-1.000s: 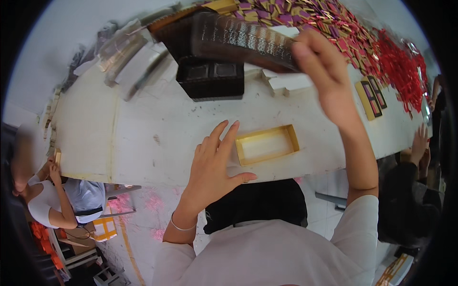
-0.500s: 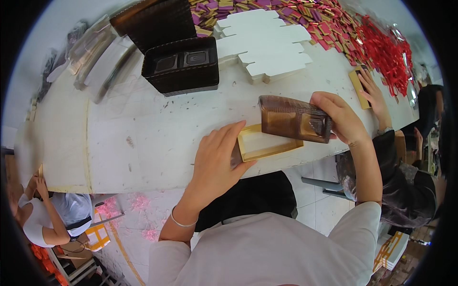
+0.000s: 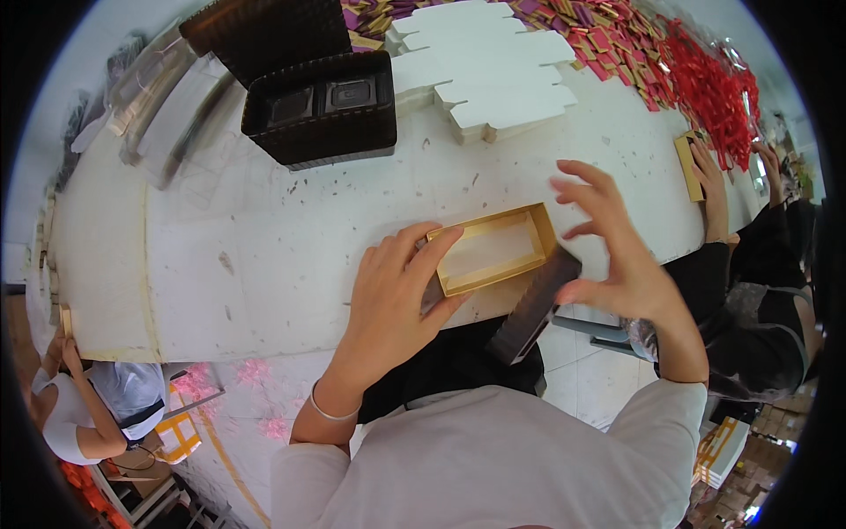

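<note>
My left hand (image 3: 392, 295) grips the left end of a shallow gold open-topped box (image 3: 458, 286) on the table, with a pale floor inside. A brown surface shows between its thumb and fingers. My right hand (image 3: 608, 247) is over the table's front edge, fingers spread and slightly blurred. Under its thumb, a dark brown plastic tray (image 3: 533, 309) stands tilted on its side, its lower end past the table edge. The thumb tip overlaps the tray in view; whether it touches cannot be told.
A stack of dark trays (image 3: 322, 110) and a pile of white flat cartons (image 3: 493, 75) stand at the back. Beyond lie purple, pink and gold pieces (image 3: 608, 62) and red ribbons (image 3: 705, 88). A co-worker's hand (image 3: 709, 181) holds a gold box at right; another person sits at left.
The brown tray has left my right hand's grip above the box and dropped to the table's front edge, tilting. My right hand has opened. The gold box has turned slightly.
</note>
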Demonstrator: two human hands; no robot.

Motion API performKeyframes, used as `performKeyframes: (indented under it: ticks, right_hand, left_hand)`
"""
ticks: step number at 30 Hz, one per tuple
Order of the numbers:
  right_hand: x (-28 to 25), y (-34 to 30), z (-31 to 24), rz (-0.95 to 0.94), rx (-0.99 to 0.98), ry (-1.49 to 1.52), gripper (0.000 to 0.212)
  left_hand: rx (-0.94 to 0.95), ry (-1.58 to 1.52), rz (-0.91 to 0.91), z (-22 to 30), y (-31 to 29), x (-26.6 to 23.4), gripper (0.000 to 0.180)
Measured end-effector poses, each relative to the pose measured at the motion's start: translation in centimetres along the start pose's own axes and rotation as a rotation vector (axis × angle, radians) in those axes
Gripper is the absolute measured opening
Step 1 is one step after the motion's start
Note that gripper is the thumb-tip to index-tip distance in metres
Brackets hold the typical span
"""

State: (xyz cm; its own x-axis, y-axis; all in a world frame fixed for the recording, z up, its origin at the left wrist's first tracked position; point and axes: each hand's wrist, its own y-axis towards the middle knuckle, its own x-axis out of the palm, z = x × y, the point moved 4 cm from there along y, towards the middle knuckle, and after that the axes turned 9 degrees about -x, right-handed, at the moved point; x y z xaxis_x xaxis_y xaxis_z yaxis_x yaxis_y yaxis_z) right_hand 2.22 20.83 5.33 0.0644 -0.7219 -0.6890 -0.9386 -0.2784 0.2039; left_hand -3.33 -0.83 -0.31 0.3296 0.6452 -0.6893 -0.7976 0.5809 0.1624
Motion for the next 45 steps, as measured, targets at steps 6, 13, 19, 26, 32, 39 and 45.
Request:
performKeyframes:
  ticks: [6, 13, 19, 26, 32, 39, 45]
  right_hand:
    - [5.0, -0.5, 1.2, 0.391, -0.07, -0.162, 0.064]
    - [5.2, -0.4, 1.4, 0.31, 0.039, -0.075, 0.054]
    - [4.7, -0.8, 2.3, 0.444, 0.074, -0.023, 0.048]
    - [3.6, -3.1, 0.3, 0.084, -0.318, -0.25, 0.055]
    - [3.0, -4.8, -0.7, -0.174, -0.301, -0.3, 0.055]
    - [-1.4, 1.8, -0.9, -0.095, -0.362, -0.523, 0.057]
    - [2.7, 4.4, -0.6, -0.242, -0.474, -0.418, 0.055]
  left_hand:
    - [-0.064, -0.034, 0.049, -0.4, -0.1, 0.4, 0.057]
    - [0.029, 0.041, 0.216, 0.7, -0.3, -0.6, 0.061]
    - [0.333, 0.25, 0.135, 3.7, -5.2, 2.1, 0.058]
    - [0.251, 0.074, 0.061, 2.6, -4.0, 2.4, 0.06]
    - [0.226, -0.071, 0.104, 2.8, -3.6, 1.5, 0.07]
    - [0.013, 0.09, 0.171, 1.2, -0.5, 0.0, 0.085]
    - [-0.056, -0.191, 0.03, 0.3, 0.3, -0.2, 0.081]
